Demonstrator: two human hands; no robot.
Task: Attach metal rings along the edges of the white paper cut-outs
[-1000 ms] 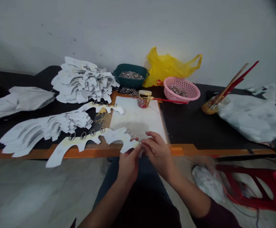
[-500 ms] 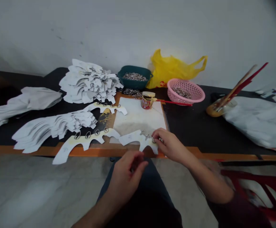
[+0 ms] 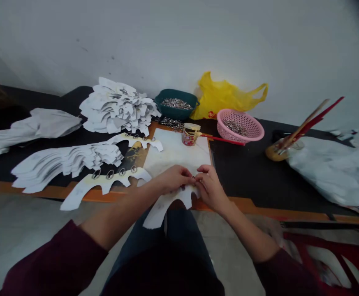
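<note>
My left hand [image 3: 174, 179] and my right hand [image 3: 210, 188] meet above the front of a white board [image 3: 176, 154], their fingertips pinching the top of a notched white card cut-out [image 3: 167, 209]. Its lower end hangs past the table edge toward my lap. A small metal ring may sit between my fingertips, though they hide it. To the left of my left hand lies a cut-out strip [image 3: 105, 185] with several metal rings. A second ringed strip [image 3: 136, 141] lies further back.
The black table [image 3: 247, 172] has an orange front edge. On it are stacked white cut-outs [image 3: 117, 109], a glue jar with a red-handled brush [image 3: 190, 135], a teal tub of rings [image 3: 176, 105], a pink basket [image 3: 240, 126], a yellow bag [image 3: 225, 95] and white sacks [image 3: 330, 168].
The card cut-out has risen from the table into both hands. My left hand has come up from over my lap to join my right, and the view has shifted slightly.
</note>
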